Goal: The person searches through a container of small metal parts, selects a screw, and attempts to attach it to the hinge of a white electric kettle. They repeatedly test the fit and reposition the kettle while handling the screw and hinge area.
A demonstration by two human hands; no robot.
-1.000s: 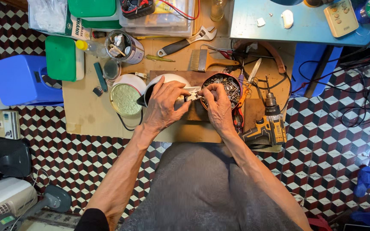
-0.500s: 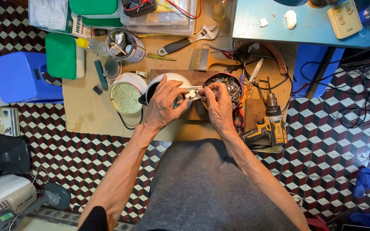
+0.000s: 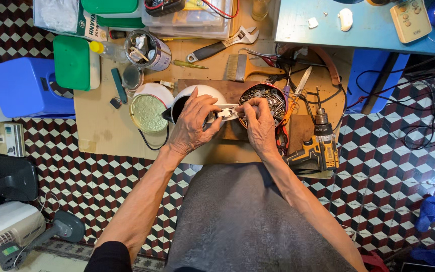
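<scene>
Both hands have barely shifted: left hand [image 3: 193,123] and right hand [image 3: 259,126] pinch a small white part [image 3: 226,112] over the kettle [image 3: 197,98], at 9 o'clock from the screw bowl [image 3: 265,98]; fitting unfinished.

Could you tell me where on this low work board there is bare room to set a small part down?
The widest bare patch is the board's near-left corner, bordered by the round green-patterned lid, the blue box and the left hand. Everything from the tin of screws to the cordless drill is crowded with tools and cables.
</scene>
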